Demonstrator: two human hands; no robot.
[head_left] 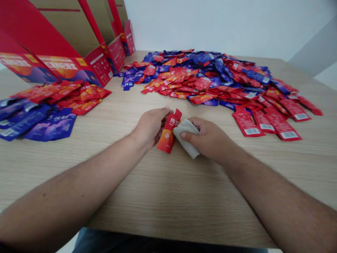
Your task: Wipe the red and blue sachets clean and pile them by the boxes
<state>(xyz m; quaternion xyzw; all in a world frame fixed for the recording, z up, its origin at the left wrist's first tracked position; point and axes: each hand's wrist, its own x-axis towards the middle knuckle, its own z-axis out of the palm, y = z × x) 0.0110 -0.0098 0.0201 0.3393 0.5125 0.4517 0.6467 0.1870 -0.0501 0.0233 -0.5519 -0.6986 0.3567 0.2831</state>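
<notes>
A flat red-and-orange pouch with a narrow neck and white lettering (pixel 166 141) is held in the left hand (pixel 150 127), over the middle of the table near its front edge, tilted so that the neck points away and slightly right. The left thumb and fingers close on its left side, the fingers partly hidden behind it. The right hand (pixel 210 137) grips a folded pale grey cloth (pixel 187 137), thumb on top; the cloth overlaps the pouch's right edge in this view. Beyond the hands spreads a broad heap of red and violet-blue pouches (pixel 181 80), with several red barcoded ones at its right front. To the left lies a smaller pile, red-and-orange pouches (pixel 76 96) behind violet-blue ones (pixel 59 124). Behind that pile stand open red cardboard boxes with brown insides (pixel 63 68), on the pale wood-grain table (pixel 168 207).
</notes>
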